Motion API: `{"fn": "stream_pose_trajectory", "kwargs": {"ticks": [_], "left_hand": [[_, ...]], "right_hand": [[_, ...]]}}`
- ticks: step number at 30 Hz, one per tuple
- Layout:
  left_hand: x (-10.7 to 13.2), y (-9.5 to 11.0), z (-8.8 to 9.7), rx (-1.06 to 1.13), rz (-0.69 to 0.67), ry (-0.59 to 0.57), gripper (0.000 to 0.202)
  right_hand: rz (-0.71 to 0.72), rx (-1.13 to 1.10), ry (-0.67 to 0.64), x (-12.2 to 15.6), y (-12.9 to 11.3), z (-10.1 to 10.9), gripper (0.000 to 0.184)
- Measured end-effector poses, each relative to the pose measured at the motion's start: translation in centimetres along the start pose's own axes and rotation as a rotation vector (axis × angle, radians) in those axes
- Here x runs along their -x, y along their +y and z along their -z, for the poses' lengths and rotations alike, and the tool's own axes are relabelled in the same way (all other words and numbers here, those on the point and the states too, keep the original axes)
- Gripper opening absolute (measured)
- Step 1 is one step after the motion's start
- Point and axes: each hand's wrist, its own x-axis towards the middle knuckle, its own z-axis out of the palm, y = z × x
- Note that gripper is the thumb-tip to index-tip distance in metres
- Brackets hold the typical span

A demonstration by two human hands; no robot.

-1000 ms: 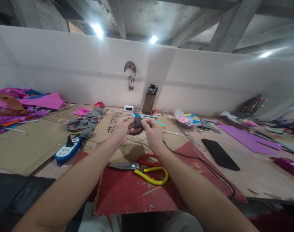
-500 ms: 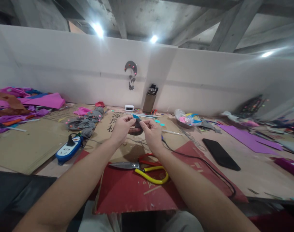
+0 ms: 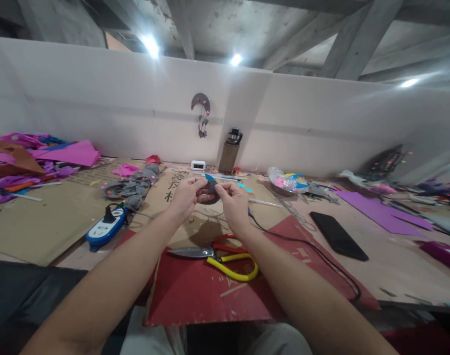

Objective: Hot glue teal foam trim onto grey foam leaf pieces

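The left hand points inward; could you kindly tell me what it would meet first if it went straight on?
The left hand would first meet the dark grey piece at its fingertips, then probably the right hand, though depth is unclear.

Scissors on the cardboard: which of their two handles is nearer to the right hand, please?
The red handle, partly hidden by the right forearm. It lies closer to the right hand; the yellow handle lies lower in the picture.

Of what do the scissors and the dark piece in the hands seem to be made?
Piece: perhaps felt, by its matte, dark grey face; too small to be sure. Scissors: blades likely metal, grey and shiny; handles apparently plastic-covered, smooth red and yellow.
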Motion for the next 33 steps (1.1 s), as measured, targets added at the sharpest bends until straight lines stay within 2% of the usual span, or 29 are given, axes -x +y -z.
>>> {"fn": "stream_pose_trajectory", "kwargs": {"ticks": [10,15,17,20,25,33], "left_hand": [[-0.2,-0.2,0.1,-0.013,0.022,0.01,0.012],[-0.2,-1.1,0.2,-0.23,-0.21,0.152,0.023],[-0.1,-1.3,0.1,-0.311,-0.26,0.149,0.023],[0.3,-1.5,-0.4,-0.348,-0.244,0.069,0.025],[0.4,-1.8,-0.9,-0.255,-0.196,-0.014,0.026],[-0.2,-2.2,-0.4,-0.064,-0.152,0.004,0.022]], "right_hand": [[0.003,-0.004,0.012,-0.2,0.0,0.2,0.024],[0.014,0.063,0.081,-0.6,0.3,0.3,0.024],[0.037,0.097,0.071,-0.6,0.5,0.4,0.023],[0.111,0.199,0.036,-0.5,1.0,0.6,0.023],[0.29,0.483,-0.015,-0.5,1.5,0.9,0.018],[0.467,0.578,-0.135,-0.2,1.0,0.6,0.024]]}}
